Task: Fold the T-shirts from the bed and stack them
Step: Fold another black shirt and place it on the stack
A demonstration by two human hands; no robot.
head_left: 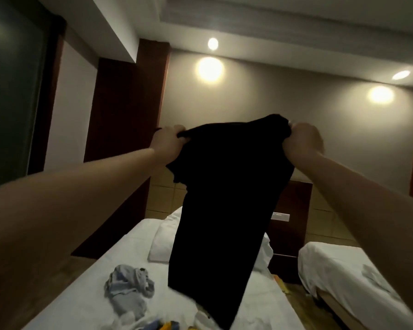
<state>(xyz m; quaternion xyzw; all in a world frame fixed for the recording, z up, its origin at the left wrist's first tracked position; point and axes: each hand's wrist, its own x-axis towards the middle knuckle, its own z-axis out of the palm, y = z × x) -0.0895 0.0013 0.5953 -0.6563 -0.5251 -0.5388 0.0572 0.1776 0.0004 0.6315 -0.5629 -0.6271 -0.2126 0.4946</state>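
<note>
Head view: my left hand [168,142] and right hand [302,141] are both fisted on the top edge of a black tee [221,198], soft and matte, hanging in a long limp panel below my fingers over the white bed [86,303]. Crumpled grey tee [129,288] lies down-left of it.

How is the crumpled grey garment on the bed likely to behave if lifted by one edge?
The grey garment lies in a wrinkled heap on the bed, so it is probably floppy and would droop. It looks like thin cloth, so likely light. The black T-shirt hanging limp nearby suggests the same.
</note>
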